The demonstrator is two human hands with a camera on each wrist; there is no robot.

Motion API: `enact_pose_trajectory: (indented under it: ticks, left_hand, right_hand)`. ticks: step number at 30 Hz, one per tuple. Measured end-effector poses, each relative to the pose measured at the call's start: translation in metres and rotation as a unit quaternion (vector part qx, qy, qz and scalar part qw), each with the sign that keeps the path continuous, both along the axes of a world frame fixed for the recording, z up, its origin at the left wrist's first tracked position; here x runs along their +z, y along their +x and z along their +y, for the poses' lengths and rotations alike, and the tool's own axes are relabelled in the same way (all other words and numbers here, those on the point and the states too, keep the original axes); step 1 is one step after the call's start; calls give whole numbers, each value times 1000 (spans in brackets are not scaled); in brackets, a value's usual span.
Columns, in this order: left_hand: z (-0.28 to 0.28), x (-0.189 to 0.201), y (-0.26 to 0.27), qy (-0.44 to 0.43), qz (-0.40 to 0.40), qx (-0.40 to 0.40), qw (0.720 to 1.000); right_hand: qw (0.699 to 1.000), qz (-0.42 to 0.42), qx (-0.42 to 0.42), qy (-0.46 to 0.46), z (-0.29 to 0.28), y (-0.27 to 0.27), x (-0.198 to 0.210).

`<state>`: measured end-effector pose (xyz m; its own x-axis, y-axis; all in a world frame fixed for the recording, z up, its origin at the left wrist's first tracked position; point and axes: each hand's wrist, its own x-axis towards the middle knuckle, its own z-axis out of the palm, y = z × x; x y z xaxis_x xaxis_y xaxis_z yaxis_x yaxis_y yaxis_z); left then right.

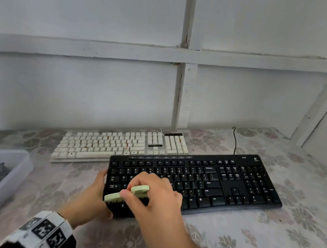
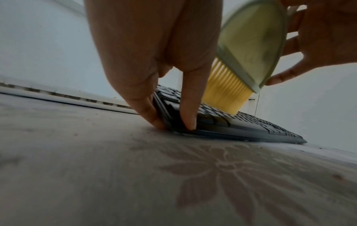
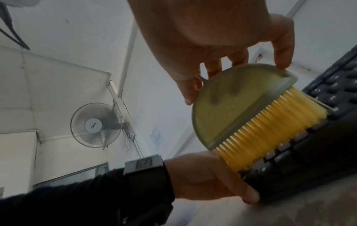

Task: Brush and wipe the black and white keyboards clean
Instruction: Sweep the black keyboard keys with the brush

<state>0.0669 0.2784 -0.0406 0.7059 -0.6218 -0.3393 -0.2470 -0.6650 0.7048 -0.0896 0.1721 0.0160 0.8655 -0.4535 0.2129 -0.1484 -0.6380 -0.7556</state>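
Note:
A black keyboard lies on the flowered tablecloth, with a white keyboard behind it to the left. My right hand pinches a pale green half-round brush by its edges. Its yellow bristles rest on the keys at the black keyboard's left end. My left hand grips that left end, thumb on top near the front corner and fingers against the side edge of the black keyboard. The brush is blurred in the left wrist view.
A clear plastic tub with something grey inside stands at the left of the table. A black cable runs from the black keyboard toward the white panelled wall. A wall fan shows in the right wrist view.

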Motion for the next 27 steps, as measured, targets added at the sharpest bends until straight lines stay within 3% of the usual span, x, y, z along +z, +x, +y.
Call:
enact_pose_trajectory:
  ticks: [3, 6, 11, 14, 17, 23, 27]
  left_hand:
    - [0, 0, -1, 3, -19, -9, 1000]
    - [2, -2, 2, -22, 14, -9, 1000]
    - [3, -3, 4, -49, 45, -9, 998]
    - [3, -3, 3, -56, 44, -7, 997]
    - [3, -5, 3, -66, 47, -5, 997]
    - [4, -7, 5, -69, 63, -5, 996]
    - [3, -8, 7, -57, 60, 2, 997]
  right_hand:
    - [999, 27, -1, -39, 7, 3, -12]
    - [996, 32, -30, -71, -3, -4, -22]
    - [994, -11, -81, -68, -24, -19, -25]
    - [996, -52, -51, -42, -19, -19, -21]
    - [999, -41, -22, -26, -14, -17, -25]
    - [991, -35, -115, -64, -44, -35, -29]
    - [993, -77, -94, 1, -50, -42, -18]
